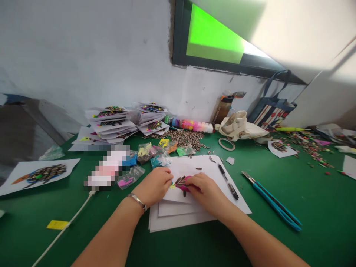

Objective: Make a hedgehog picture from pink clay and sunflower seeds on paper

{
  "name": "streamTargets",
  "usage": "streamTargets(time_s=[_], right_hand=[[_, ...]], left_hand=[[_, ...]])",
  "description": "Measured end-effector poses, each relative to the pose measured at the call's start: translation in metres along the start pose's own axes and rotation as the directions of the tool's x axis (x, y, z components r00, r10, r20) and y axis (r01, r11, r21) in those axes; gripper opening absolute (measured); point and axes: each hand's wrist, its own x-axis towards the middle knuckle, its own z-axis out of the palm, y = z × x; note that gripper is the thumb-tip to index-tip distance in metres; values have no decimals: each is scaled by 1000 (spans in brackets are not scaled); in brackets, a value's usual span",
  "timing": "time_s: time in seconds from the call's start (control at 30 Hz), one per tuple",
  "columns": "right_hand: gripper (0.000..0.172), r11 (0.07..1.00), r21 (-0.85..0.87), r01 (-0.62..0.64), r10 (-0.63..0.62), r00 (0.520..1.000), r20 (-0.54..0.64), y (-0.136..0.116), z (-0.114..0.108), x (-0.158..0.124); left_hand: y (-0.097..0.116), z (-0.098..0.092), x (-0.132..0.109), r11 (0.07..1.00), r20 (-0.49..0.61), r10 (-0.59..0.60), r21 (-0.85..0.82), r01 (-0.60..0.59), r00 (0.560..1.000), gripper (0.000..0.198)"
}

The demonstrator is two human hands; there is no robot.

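A small picture of magenta modelling clay (pixel 188 188), with a yellow patch at its left end, lies on white paper (pixel 178 197). Several striped sunflower seeds (pixel 181 181) are set in the clay, and one loose seed (pixel 198 168) rests above it. My left hand (pixel 156 185), wearing a metal bracelet, has its fingers curled together at the paper's left side, pinching or pressing the sheet. Over the right end of the clay, my right hand (pixel 204 191) has thumb and fingers drawn into a pinch; whatever lies between the fingertips is hidden.
A pen (pixel 228 181) lies on the papers, and blue tweezers (pixel 272 202) sit to the right. Behind are clay packets (pixel 144 152), a seed pile (pixel 185 139), a tape roll (pixel 226 144) and stacked seed pictures (pixel 111 124). A white cable (pixel 66 226) crosses the green table at left.
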Motion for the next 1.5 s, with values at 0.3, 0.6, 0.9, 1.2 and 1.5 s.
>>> streamTargets(time_s=[0.3, 0.6, 0.9, 1.2, 1.5], right_hand=[[20, 989, -137, 47, -49, 999, -15, 6, 7, 4], [16, 983, -179, 40, -48, 998, -44, 8, 18, 8], [13, 986, -166, -21, 14, 999, -42, 6, 5, 8], [21, 971, -236, -30, 24, 999, -30, 6, 9, 10], [21, 966, -259, 2, -10, 1000, -28, 1, 12, 10]], left_hand=[[1, 0, 0, 1000, 6, 3, 11, -3, 1000, 28], [2, 1, 0, 1000, 7, 16, 19, -16, 1000, 27], [1, 2, 0, 1000, 22, -9, 30, 8, 1000, 26], [1, 2, 1, 999, 25, -5, 34, 4, 1000, 27], [1, 1, 0, 999, 47, -25, 42, 23, 999, 28]])
